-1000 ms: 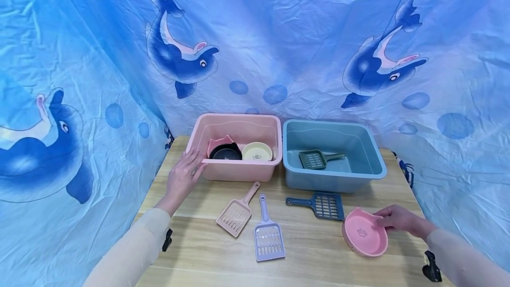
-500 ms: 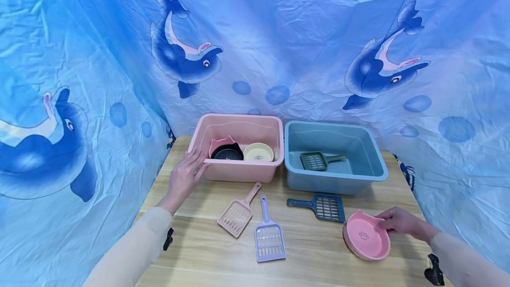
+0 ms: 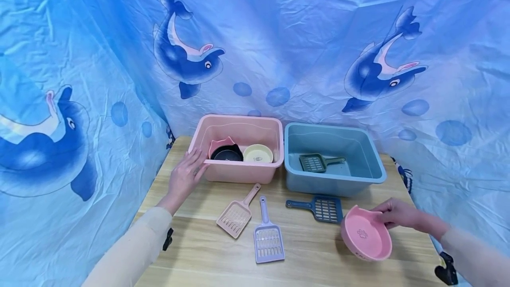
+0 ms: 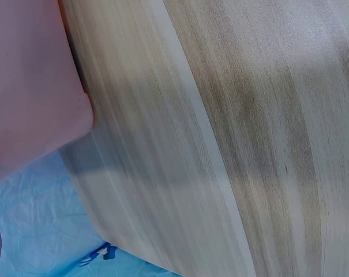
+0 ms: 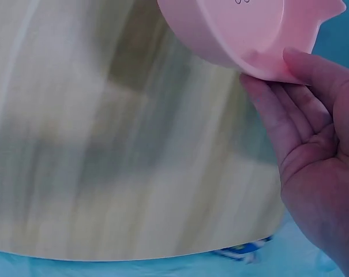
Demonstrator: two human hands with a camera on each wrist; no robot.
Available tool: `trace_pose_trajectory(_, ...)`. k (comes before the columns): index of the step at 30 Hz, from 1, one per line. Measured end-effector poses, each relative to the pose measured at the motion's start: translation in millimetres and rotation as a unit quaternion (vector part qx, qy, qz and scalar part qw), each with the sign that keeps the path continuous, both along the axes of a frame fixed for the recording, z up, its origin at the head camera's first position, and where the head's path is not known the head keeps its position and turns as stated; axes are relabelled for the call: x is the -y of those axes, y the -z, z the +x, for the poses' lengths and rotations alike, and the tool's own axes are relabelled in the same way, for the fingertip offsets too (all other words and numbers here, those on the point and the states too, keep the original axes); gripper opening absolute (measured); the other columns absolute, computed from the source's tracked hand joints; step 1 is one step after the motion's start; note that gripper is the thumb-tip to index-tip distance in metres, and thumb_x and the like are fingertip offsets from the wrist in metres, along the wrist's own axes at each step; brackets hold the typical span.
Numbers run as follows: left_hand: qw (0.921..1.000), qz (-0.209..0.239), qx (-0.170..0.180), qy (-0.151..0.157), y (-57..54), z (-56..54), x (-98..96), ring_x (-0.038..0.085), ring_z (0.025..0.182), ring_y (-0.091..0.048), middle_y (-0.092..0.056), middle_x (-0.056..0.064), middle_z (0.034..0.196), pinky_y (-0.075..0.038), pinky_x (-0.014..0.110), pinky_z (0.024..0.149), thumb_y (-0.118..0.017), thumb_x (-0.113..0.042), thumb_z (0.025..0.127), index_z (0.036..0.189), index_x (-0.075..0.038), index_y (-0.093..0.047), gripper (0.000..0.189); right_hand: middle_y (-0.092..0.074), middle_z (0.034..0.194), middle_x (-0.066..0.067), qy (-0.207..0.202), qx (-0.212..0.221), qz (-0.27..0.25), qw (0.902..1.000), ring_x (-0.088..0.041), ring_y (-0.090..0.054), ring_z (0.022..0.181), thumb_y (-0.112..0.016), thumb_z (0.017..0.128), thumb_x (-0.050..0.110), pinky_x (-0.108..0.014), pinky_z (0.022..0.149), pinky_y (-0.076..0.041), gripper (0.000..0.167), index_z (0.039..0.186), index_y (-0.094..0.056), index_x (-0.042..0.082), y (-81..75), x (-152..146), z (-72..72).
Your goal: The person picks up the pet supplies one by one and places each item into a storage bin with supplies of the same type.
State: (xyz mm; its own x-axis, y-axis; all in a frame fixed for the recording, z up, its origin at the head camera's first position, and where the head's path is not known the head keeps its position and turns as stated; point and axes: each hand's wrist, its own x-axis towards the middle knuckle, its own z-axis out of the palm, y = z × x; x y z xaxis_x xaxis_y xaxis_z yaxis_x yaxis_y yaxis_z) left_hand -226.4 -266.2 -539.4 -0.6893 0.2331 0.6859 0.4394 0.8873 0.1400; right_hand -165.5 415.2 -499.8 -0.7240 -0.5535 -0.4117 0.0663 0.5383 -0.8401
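My right hand (image 3: 398, 214) pinches the rim of a pink cat-eared pet bowl (image 3: 361, 235), thumb inside and fingers beneath. A paw print marks the bowl's inside; the bowl tilts slightly and appears raised off the table. The right wrist view shows the same grip on the bowl (image 5: 243, 34). My left hand (image 3: 184, 178) rests with fairly straight fingers on the near-left corner of a pink bin (image 3: 243, 172). Inside that bin sit a black cat-eared bowl (image 3: 226, 154), a cream bowl (image 3: 258, 153) and another pink bowl (image 3: 220, 141). The left wrist view catches only the pink bin's corner (image 4: 36, 86).
Right of the pink bin stands a blue bin (image 3: 332, 183) holding a dark green litter scoop (image 3: 312, 163). In front lie a beige litter scoop (image 3: 235, 217), a lavender scoop (image 3: 268, 242) and a dark blue scoop (image 3: 326, 209). A dolphin-print sheet (image 3: 255, 48) surrounds the wooden table.
The pink bowl in my right hand has risen slightly and tilted more. My left hand stays on the pink bin's corner. The head view has shifted a little.
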Motion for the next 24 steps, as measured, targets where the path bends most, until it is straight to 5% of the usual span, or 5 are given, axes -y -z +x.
trace_pose_trajectory(7,1.0,-0.003,-0.009,0.001,2.6,-1.6,1.0,0.041,0.13,-0.065,-0.069,0.022,0.136,-0.05,0.061,0.113,-0.089,-0.019,0.087,0.137,-0.006,-0.07,0.055,-0.08,0.102,-0.019,-0.039,-0.023,0.015,0.9989,-0.021,-0.078,0.081,-0.062,0.107,0.004,-0.032,0.077,-0.068,0.026,0.128,-0.072,-0.008,-59.4,37.1,-22.1)
trace_pose_trajectory(13,0.9999,0.0,-0.016,0.006,3.1,-2.0,2.6,0.042,0.13,-0.066,-0.07,0.023,0.135,-0.05,0.06,0.114,-0.091,-0.016,0.083,0.137,-0.007,-0.07,0.058,-0.08,0.105,-0.017,-0.056,-0.051,0.04,0.9964,-0.026,-0.078,0.088,-0.065,0.107,0.01,-0.035,0.08,-0.068,0.026,0.128,-0.075,-0.002,-108.6,81.4,-56.4)
trace_pose_trajectory(24,0.999,0.003,-0.042,0.016,6.9,-4.0,2.5,0.043,0.127,-0.067,-0.071,0.024,0.133,-0.052,0.062,0.111,-0.089,-0.017,0.085,0.134,-0.006,-0.073,0.053,-0.079,0.111,-0.02,-0.106,-0.104,0.069,0.9865,-0.023,-0.077,0.09,-0.065,0.106,0.005,-0.034,0.083,-0.068,0.028,0.131,-0.072,-0.005,-164.7,172.6,-129.6)
